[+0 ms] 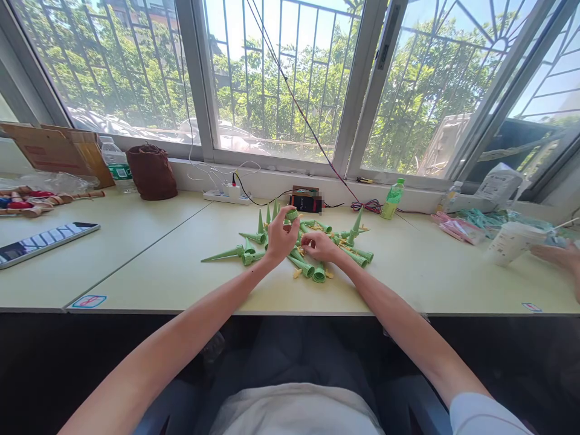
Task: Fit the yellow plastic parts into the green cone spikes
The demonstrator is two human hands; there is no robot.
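In the head view my left hand (pixel 281 235) is raised over the pile, fingers closed around a green plastic watering spike (pixel 291 214) whose round open end shows at the fingertips. My right hand (pixel 319 246) is low among the parts, its fingers bent together in a pinch; whatever sits between them is hidden. Around both hands lies a heap of green cone-shaped spikes (pixel 308 270), some on their sides and some standing point up. Small yellow plastic pieces (pixel 297 273) are scattered among them. One long spike (pixel 223 254) lies to the left.
Behind the heap stand a dark device with a display (pixel 304 203), a power strip (pixel 226 195) and a green bottle (pixel 393 199). A phone (pixel 48 241) and brown bag (pixel 151 172) are left. Another person's hand (pixel 557 256) is by a white container (pixel 512 241) at right.
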